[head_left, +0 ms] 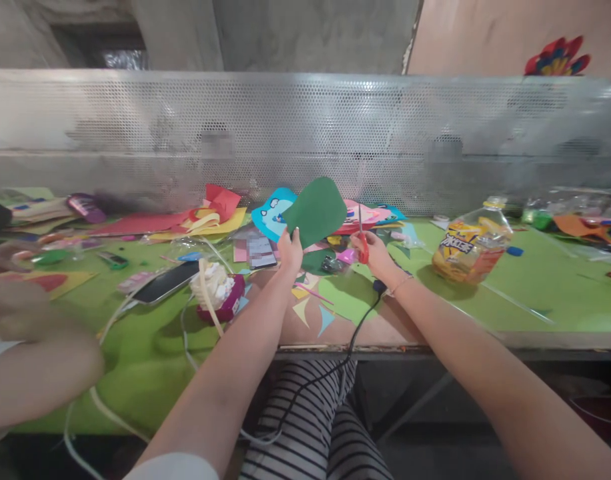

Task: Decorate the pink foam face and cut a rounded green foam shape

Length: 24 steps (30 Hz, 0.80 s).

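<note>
Nearest, straight below the green sheet (315, 212): striped trousers (305, 433), crossed by a black cable (330, 373) running up onto the surface (535, 293). Well to the left of the sheet and low in view, a co-worker's bare arm (35, 380), blurred. Just under the sheet, pale triangle scraps (313, 313) lying flat beside a light green cutting. Down and left of the sheet, a purple tub (225, 300) with cream ribbon in it, and beside that a dark phone (165, 281) lying flat.

Left hand (289, 250) closed on the sheet's lower left edge, pinching it and holding it upright above the surface. Right hand (373, 257) just right of the sheet, wrapped around the handles of red scissors (361, 243), blades pointing up. Impossible to tell whether the blades are parted or touching the sheet.

Behind the sheet's left edge, a blue cutout (270, 212). Farther left, red and yellow paper (205, 217) in a loose pile. Well to the right of the sheet, a plastic bottle (470, 250) with a yellow label, tilted over. Beyond the sheet, along the far edge of the surface, a perforated metal screen (305, 127).
</note>
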{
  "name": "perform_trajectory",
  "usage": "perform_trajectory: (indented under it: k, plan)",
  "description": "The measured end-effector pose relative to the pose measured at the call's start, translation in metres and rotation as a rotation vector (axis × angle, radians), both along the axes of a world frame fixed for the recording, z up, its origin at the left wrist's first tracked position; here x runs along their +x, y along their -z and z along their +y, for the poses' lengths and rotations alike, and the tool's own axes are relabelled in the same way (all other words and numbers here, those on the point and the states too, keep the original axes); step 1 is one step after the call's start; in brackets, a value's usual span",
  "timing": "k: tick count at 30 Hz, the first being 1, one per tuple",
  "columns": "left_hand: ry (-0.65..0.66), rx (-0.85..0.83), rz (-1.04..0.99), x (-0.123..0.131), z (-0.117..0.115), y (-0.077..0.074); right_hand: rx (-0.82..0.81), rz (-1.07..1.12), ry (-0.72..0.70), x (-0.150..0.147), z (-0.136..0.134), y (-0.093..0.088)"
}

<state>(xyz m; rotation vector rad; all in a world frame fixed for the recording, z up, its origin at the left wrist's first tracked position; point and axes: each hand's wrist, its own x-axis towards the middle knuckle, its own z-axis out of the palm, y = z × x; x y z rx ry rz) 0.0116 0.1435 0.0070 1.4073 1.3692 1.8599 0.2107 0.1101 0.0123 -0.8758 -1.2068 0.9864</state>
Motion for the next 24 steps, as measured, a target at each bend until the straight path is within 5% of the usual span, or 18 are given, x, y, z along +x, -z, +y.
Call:
perform_trajectory:
  k: [6, 24]
  plan:
    - [-0.149, 0.057, 0.044, -0.0044, 0.0003, -0.0012, -0.045, -0.102, -0.054, -0.0006, -0.0001, 0.0038]
    - [-0.071, 0.064, 0.225, -0.0006, -0.0032, 0.0029, -0.115, -0.225, -0.258, -0.0048, -0.0069, 0.0032]
